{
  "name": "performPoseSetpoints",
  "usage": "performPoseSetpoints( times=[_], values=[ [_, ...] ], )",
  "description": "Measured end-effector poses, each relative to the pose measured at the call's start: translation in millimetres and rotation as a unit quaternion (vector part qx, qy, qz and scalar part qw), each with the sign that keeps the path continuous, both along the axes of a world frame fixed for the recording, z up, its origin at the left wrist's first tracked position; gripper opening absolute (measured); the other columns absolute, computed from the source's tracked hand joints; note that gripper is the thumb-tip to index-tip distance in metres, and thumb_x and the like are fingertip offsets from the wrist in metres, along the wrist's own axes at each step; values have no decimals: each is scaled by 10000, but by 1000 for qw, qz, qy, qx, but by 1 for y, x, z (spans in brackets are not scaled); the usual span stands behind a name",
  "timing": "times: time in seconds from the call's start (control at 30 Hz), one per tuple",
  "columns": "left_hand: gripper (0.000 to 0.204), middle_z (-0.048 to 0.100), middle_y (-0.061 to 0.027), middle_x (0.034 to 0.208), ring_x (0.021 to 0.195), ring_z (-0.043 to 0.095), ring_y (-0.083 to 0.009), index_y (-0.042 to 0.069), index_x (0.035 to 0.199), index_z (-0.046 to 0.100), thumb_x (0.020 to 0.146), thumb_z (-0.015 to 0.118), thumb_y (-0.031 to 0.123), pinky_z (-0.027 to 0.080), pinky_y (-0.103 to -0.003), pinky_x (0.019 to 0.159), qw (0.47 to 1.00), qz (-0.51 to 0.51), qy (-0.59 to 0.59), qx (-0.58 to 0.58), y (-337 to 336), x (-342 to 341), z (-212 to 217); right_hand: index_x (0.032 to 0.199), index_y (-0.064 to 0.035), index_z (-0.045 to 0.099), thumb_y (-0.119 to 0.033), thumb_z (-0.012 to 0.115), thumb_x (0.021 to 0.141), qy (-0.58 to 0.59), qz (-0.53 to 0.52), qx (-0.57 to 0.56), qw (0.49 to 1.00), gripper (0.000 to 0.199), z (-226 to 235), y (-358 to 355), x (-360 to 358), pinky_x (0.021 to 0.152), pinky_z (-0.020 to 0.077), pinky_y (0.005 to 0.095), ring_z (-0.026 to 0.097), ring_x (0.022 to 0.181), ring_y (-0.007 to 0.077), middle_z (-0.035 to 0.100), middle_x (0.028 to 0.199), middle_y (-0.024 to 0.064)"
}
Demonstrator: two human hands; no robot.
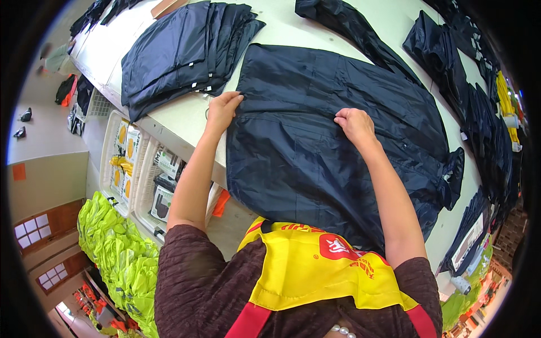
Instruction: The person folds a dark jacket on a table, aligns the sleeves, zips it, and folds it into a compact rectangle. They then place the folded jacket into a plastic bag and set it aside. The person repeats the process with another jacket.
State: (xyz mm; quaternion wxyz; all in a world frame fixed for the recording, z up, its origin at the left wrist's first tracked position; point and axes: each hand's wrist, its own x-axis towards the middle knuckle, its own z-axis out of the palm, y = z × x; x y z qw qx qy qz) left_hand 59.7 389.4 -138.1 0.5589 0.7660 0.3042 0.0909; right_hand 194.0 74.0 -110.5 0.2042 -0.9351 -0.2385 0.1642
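Observation:
A dark navy jacket (298,152) lies spread over the white table (225,84) before me, hem to the left and collar end to the right. One of its sleeves (360,36) stretches up along the far side. At the hem edge, my left hand (222,112) pinches the cloth between thumb and fingers. My right hand (356,126) is closed on a fold of the same jacket near its middle. Just beyond my left hand sits a pile of folded dark garments (174,53) with small white tags.
White plastic baskets (138,186) with packaged goods stand below the table's left edge. Bright yellow-green garments (115,253) are heaped at lower left. More dark garments (439,62) line the right side, near some yellow cloth (503,101).

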Motion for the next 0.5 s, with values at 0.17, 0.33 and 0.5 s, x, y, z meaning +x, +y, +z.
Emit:
performPoseSetpoints(
  times=[0.17,0.33,0.5],
  values=[
    [287,645,-69,707,559,575,-112,-9,1003,669,809,679,202,451,-250,539,989,17,6,147,-6,7,-11,876,-95,697,-206,645,793,-6,7,-26,1000,149,2,3,0,734,497,402,641,835,315,673,849,133],
    [290,643,-65,704,572,583,-113,-30,985,664,782,701,175,456,-249,539,996,9,88,30,-1,10,0,856,-81,690,-193,655,782,11,16,-43,999,139,10,8,4,732,494,401,640,838,317,673,840,139],
    [280,644,-58,725,558,563,-111,-37,965,662,760,719,145,446,-253,513,991,-77,100,52,15,16,3,820,-61,676,-221,702,748,65,-4,-27,997,177,6,6,13,744,489,392,639,841,307,672,829,145]
  ],
)
